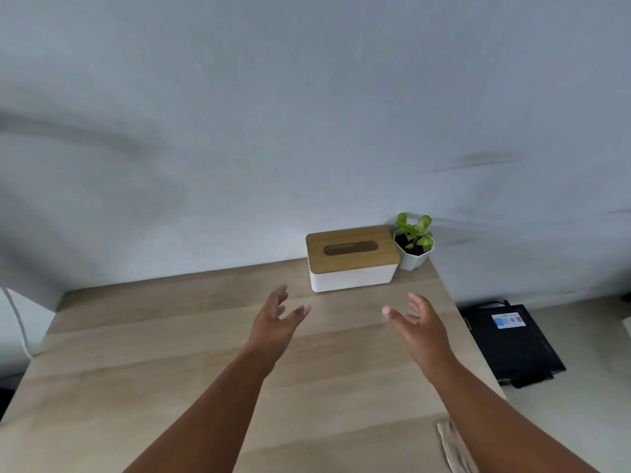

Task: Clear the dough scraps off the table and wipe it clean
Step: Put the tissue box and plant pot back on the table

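Note:
Both my hands are held out above the light wooden table (143, 363), palms turned toward each other. My left hand (278, 319) is open with fingers spread and holds nothing. My right hand (418, 322) is open too, fingers relaxed, empty. Just beyond them stands a white tissue box with a wooden lid (351, 257), its slot showing no tissue sticking out. A pale cloth (456, 447) lies at the table's near right edge, partly hidden by my right forearm. I see no dough scraps on the visible tabletop.
A small green plant in a white pot (414, 244) sits in the table's far right corner against the wall. A black flat box with a label (512, 339) lies on the floor to the right. A white cable (18, 322) hangs at the left.

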Tool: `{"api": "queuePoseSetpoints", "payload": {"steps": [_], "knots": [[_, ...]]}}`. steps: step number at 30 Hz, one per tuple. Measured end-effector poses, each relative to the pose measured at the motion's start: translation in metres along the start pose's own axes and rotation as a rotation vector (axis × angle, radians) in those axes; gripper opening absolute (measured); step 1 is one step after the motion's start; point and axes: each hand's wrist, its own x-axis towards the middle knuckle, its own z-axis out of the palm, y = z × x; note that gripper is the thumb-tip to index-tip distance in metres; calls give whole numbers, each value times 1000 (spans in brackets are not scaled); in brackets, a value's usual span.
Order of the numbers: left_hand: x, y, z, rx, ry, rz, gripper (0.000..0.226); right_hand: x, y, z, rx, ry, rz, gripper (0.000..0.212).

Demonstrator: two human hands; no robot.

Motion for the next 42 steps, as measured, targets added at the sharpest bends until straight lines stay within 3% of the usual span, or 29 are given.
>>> {"api": "queuePoseSetpoints", "payload": {"steps": [11, 19, 22, 26, 33, 42], "knots": [[56, 9, 47, 7, 131, -60, 70, 97, 2, 1, 5, -49, -15, 89], [92, 18, 67, 51, 172, -93, 84, 135, 0, 7, 32, -90, -36, 95], [106, 20, 72, 50, 179, -95, 85, 142, -1, 11, 75, -111, -39, 98], [115, 18, 79, 64, 181, -89, 67, 148, -2, 16, 129, -133, -48, 95], [115, 21, 89, 115, 192, -78, 60, 149, -4, 21, 54, -92, -77, 87], [105, 27, 80, 168, 232, -47, 75, 134, -11, 27, 39, -80, -96, 88]]}}
